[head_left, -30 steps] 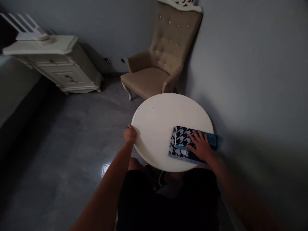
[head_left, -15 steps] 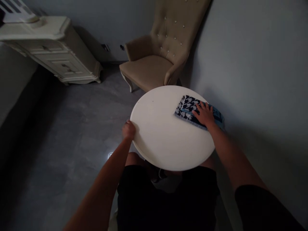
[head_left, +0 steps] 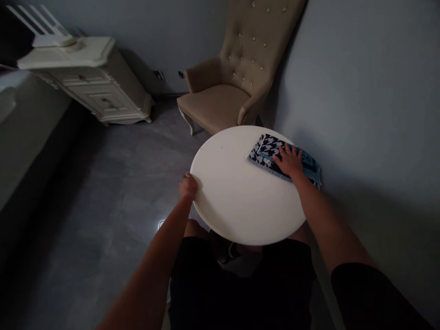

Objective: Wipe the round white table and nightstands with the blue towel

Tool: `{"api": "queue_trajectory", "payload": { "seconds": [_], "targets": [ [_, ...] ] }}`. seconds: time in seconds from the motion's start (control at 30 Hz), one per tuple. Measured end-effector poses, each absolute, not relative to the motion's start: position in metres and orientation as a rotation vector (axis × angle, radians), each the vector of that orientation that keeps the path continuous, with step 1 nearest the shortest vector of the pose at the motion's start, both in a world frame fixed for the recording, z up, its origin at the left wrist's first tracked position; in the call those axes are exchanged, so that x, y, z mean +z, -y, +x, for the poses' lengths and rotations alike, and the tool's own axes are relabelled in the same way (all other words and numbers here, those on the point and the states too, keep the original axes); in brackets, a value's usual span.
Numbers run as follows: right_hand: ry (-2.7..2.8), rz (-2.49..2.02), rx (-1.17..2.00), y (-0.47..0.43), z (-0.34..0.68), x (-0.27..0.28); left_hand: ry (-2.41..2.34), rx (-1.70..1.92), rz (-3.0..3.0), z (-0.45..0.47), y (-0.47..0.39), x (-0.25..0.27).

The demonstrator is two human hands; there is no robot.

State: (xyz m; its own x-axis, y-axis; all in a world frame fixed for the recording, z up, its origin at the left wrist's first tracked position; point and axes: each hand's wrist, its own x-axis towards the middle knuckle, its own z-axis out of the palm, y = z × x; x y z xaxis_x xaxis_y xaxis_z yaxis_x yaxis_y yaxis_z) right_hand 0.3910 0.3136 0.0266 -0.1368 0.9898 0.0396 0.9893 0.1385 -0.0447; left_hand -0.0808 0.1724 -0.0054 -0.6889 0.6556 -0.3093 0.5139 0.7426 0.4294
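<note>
Far left: white cabinet (head_left: 110, 94), with moulded panels, drawer and bevelled top; carries a white slatted object (head_left: 53, 40). Next, grey floor (head_left: 113, 183), smooth, with a dull sheen; stretches broadly between the cabinet and the round white table (head_left: 237, 197). Left hand (head_left: 188, 185): clamps on the near-left rim with curled fingers; fingertips not visible. Behind, tan armchair (head_left: 216, 103): shows a button-tufted back and a pale curved leg; stands just beyond the table's far edge. Centre: smooth, matt tabletop with a rounded rim and small dark specks near the far left; extends widely between left hand and folded cloth (head_left: 270, 149). Folded cloth: lies flat at the table's far right; shows navy-and-pale-grey houndstooth, blue areas with partly covered lettering, a small pale label and a pale grey border; looks like thick textile, layered and slightly skewed; overhangs the right rim. Right hand (head_left: 290, 160): presses palm-down on the cloth with fingers spread apart. Far right: plain grey wall (head_left: 360, 91), near the cloth's overhanging end.
</note>
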Motion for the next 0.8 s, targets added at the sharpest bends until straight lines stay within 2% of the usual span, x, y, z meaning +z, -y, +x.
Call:
{"api": "queue_trajectory", "payload": {
  "seconds": [0.5, 0.8],
  "targets": [
    [2.584, -1.761, -0.01, -0.102, 0.365, 0.014, -2.435, 0.533, 0.868, -0.081, -0.168, -0.006],
    [2.58, -1.707, 0.041, -0.081, 0.362, 0.007, -2.451, 0.551, 0.826, -0.081, -0.168, -0.009]
  ]
}}
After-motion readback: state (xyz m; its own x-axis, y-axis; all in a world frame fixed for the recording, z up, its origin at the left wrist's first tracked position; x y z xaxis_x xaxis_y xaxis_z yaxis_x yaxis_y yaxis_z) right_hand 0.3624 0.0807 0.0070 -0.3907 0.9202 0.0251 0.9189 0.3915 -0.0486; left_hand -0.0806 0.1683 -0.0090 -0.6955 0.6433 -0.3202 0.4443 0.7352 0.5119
